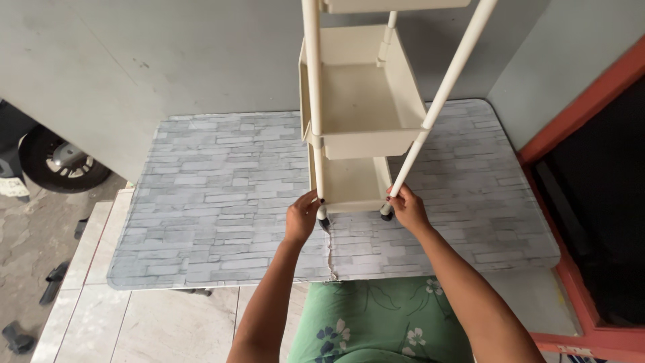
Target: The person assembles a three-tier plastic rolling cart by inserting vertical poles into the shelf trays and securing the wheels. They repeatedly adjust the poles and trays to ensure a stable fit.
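A person's left hand and right hand each grip a lower post of a cream tiered shelf rack standing on a table topped in grey brick pattern; its visible trays hold nothing. Grey walls stand behind, tiled floor below.

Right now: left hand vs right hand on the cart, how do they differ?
The left hand grips the base of the straight upright pole; the right hand holds the foot of the slanted pole. Dark nail polish shows on the left hand only. Both sit beside the cream cart's bottom tray, above the brick-patterned table.
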